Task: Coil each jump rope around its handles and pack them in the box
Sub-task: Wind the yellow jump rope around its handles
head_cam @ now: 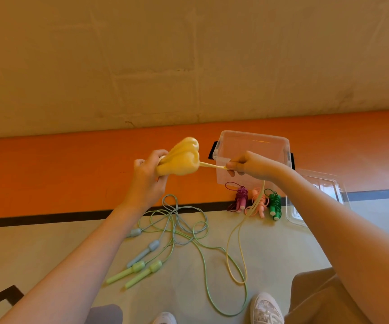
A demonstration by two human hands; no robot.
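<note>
My left hand grips the two yellow jump-rope handles, held up side by side. My right hand pinches the yellow cord stretched taut from the handles; the rest of the cord hangs down to a loop on the floor. The clear plastic box stands open on the floor behind my right hand. In front of it lie three coiled ropes: purple, pink and dark green. A light green rope and a blue rope lie uncoiled and tangled on the floor.
The clear lid lies to the right of the box. An orange floor band meets the wall behind. My white shoes and knees are at the bottom edge, near the green cord's loop.
</note>
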